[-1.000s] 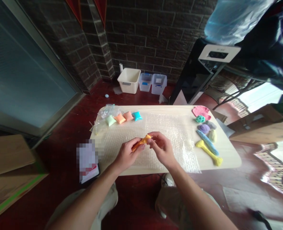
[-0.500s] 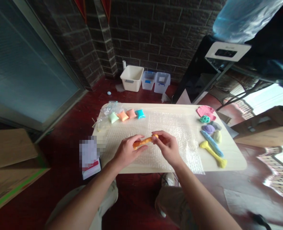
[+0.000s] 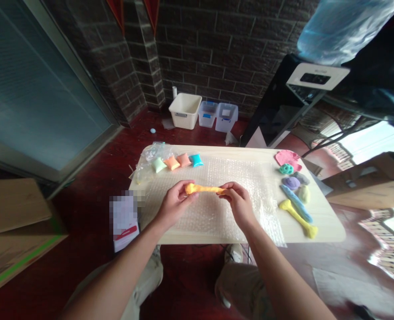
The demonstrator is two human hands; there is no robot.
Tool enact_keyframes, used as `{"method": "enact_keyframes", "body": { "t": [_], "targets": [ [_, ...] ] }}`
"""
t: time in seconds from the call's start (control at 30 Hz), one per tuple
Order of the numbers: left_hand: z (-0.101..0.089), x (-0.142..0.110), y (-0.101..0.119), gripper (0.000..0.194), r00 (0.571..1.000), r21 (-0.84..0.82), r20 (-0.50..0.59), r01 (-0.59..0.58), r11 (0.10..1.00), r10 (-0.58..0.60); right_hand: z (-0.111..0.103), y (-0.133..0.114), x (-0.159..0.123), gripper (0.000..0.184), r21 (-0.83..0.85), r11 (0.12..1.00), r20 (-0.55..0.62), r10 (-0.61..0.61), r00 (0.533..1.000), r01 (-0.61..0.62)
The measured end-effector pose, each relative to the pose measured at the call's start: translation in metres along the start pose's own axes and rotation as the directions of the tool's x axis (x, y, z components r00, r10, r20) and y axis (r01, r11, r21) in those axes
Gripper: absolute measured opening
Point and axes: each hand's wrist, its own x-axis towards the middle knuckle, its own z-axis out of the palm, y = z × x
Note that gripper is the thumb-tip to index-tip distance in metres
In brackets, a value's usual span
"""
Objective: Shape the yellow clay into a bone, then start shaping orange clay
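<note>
A strip of orange modelling clay [image 3: 206,189], thicker at its left end, is stretched level between my two hands above the bubble wrap [image 3: 210,218]. My left hand [image 3: 175,202] grips the thick end between thumb and fingers. At the thin end, my right hand [image 3: 237,200] pinches the clay, and its fingers partly hide the tip. To the right on the table lie shaped clay pieces: a yellow bone-like piece [image 3: 299,218], a blue roll [image 3: 296,203], a purple lump [image 3: 291,182], a green piece [image 3: 286,169] and a flat pink piece [image 3: 287,159].
Several small packets, among them a blue packet [image 3: 196,160], line the back left of the table [image 3: 250,153] beside crumpled clear plastic [image 3: 152,153]. Beyond it, a cream basket [image 3: 185,111] and two clear bins [image 3: 226,118] stand on the floor. A cardboard box [image 3: 17,222] is at left.
The orange clay has turned from a slant to nearly level and now looks longer. My hands have moved slightly apart, the left one leftward and the right one rightward.
</note>
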Motion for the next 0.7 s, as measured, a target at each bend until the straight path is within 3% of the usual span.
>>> {"method": "enact_keyframes", "body": {
  "t": [0.1, 0.27, 0.4, 0.5, 0.6, 0.7],
  "targets": [
    [0.001, 0.0, 0.005, 0.039, 0.997, -0.022, -0.058, -0.043, 0.999, 0.042, 0.001, 0.0, -0.004, 0.011, -0.179, 0.984, 0.075, -0.008, 0.997, 0.022],
    [0.009, -0.003, 0.015, 0.052, 0.997, -0.141, -0.074, -0.046, 0.989, 0.036, 0.008, -0.006, -0.015, 0.019, -0.368, 0.9, 0.272, -0.135, 0.953, 0.233],
    [0.014, -0.007, 0.017, 0.049, 0.998, -0.173, -0.056, -0.018, 0.985, 0.008, 0.014, -0.012, -0.017, 0.031, -0.089, 0.988, 0.174, -0.11, 0.978, 0.127],
    [0.016, -0.011, 0.017, 0.039, 1.0, -0.109, 0.01, 0.0, 0.994, 0.001, 0.016, -0.018, -0.019, 0.04, 0.09, 0.992, 0.171, -0.102, 0.98, 0.088],
    [0.016, -0.015, 0.018, 0.035, 0.994, 0.062, 0.062, -0.089, 0.994, 0.085, 0.017, -0.022, -0.023, 0.04, 0.091, 0.983, 0.2, -0.178, 0.963, 0.163],
    [0.015, -0.018, 0.019, 0.036, 0.968, 0.306, 0.102, -0.249, 0.919, 0.228, 0.018, -0.022, -0.027, 0.038, 0.055, 0.967, 0.26, -0.253, 0.932, 0.247]
  ]
}}
